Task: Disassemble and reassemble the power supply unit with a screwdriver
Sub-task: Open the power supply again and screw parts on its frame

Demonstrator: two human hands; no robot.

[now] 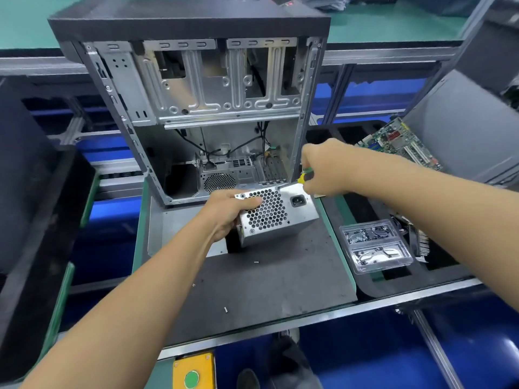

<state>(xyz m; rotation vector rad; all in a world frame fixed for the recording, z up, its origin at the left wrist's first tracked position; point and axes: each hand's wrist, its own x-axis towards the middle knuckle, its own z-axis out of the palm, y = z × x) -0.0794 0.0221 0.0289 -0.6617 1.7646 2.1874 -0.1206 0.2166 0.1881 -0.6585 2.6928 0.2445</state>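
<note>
On the dark mat (261, 279), just in front of the open computer case (196, 108), the power supply unit (276, 213) is held tilted, its honeycomb grille and power socket turned upward. The unit's near-left side is gripped by the left hand (227, 213), with the thumb laid across the upper edge of the grille and the fingers curled round the unit. Above the unit's far edge, a screwdriver (302, 178) with a yellow and green handle is clamped in the curled fingers of the right hand (328, 167); its metal shaft is slanted down to the unit's top far edge, beside the socket. Nearer than the unit, two small loose screws (225, 309) are seen lying apart on the mat. To the right of the unit, a clear plastic tray (376, 245) of small metal parts is set on a black foam surface, and farther right and back a green circuit board (398, 141) is lying.
</note>
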